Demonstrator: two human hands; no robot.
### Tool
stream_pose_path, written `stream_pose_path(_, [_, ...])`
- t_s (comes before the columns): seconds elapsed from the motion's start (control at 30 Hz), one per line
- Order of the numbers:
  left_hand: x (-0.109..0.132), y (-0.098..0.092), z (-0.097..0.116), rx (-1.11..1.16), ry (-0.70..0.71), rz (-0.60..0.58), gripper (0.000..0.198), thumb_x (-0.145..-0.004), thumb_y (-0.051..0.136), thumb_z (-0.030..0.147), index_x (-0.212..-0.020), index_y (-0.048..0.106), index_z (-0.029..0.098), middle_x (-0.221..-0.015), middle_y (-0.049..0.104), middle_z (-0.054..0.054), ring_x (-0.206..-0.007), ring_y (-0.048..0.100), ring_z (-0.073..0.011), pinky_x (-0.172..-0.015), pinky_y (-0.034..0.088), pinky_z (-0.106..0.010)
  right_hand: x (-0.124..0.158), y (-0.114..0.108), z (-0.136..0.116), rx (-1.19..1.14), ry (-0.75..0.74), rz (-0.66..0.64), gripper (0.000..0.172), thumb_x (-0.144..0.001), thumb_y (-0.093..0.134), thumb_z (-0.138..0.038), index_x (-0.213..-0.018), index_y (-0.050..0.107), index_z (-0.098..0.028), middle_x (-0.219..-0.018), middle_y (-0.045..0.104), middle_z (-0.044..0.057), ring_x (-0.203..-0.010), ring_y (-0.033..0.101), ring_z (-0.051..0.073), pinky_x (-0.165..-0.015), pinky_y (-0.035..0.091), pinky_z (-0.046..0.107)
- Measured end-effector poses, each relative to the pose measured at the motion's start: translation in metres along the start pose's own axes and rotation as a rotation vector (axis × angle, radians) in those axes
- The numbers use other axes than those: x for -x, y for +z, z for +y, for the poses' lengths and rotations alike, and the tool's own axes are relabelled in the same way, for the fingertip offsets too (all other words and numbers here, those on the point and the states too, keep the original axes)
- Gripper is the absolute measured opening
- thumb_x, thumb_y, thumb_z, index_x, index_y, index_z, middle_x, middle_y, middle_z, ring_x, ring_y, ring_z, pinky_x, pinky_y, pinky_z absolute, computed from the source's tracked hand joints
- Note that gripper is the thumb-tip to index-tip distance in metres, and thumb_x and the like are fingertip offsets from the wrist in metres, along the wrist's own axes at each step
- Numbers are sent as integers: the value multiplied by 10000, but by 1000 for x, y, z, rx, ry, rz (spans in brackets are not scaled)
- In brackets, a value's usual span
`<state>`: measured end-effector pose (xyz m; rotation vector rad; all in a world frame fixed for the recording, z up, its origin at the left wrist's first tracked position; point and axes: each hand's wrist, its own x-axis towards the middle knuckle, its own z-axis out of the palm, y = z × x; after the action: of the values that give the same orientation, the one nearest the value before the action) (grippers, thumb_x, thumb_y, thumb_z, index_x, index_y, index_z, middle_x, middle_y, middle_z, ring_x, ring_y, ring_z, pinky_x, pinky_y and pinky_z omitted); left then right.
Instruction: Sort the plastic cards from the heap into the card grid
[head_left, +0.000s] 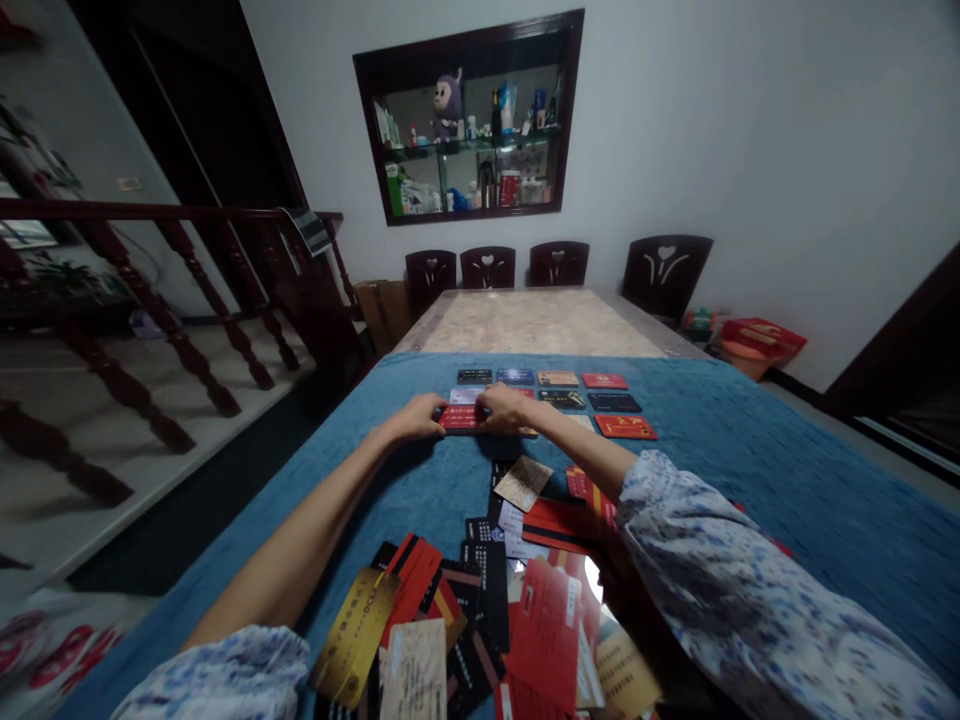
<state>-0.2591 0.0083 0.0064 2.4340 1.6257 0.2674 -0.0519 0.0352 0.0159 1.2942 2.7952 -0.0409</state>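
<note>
while between fingers, red card (lettered)

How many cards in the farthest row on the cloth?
4, left to right: black card, blue card, tan card, red card. Any stacked underneath would be hidden.

Pale wall, dim light; dark-framed display niche set into it. Four dark chairs with pierced backs. Wooden railing at left, cardboard box near chairs.

Red card, blue cloth, blue-flecked sleeves
</note>
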Motion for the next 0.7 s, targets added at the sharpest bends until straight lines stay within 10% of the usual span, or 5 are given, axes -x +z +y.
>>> stream_pose_path(0.7, [-5,4,-7,73,-16,-21,313,-565,663,199,-867,722,139,-753,641,-25,-802,597,-233,-718,455,-287,-8,-3,-3,54,-77,-66,423,-796,671,-406,-1113,728,-131,-1150,700,150,-1020,657,260,-783,490,252])
